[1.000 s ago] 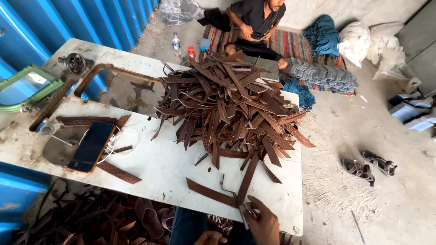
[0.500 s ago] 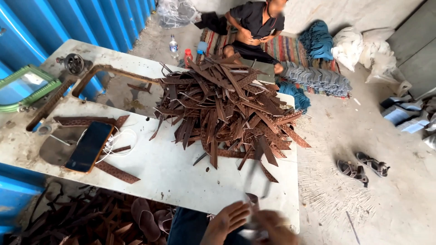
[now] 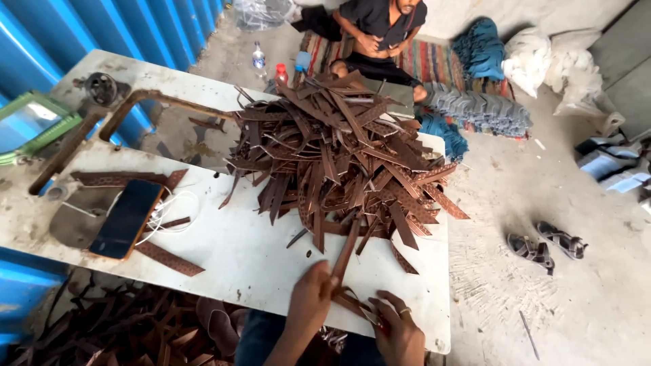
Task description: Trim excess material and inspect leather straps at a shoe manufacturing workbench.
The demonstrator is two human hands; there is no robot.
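A big heap of brown leather strips (image 3: 339, 156) covers the far half of a white table (image 3: 237, 251). At the table's near edge my left hand (image 3: 310, 293) grips a long brown strip (image 3: 346, 249) that points up toward the heap. Just to its right my right hand (image 3: 399, 329), with a ring on one finger, holds the ends of a few short strips (image 3: 354, 303) against the edge.
A dark phone (image 3: 127, 218) with a white cable lies at the table's left, a single strip (image 3: 169, 258) beside it. More strips lie on the floor under the table (image 3: 135, 325). A person (image 3: 380, 30) sits on a rug beyond; sandals (image 3: 546, 245) lie at the right.
Two loose strips near the front edge are gone from the table. Both my hands have come up over the near edge, and my left now holds a long strip.
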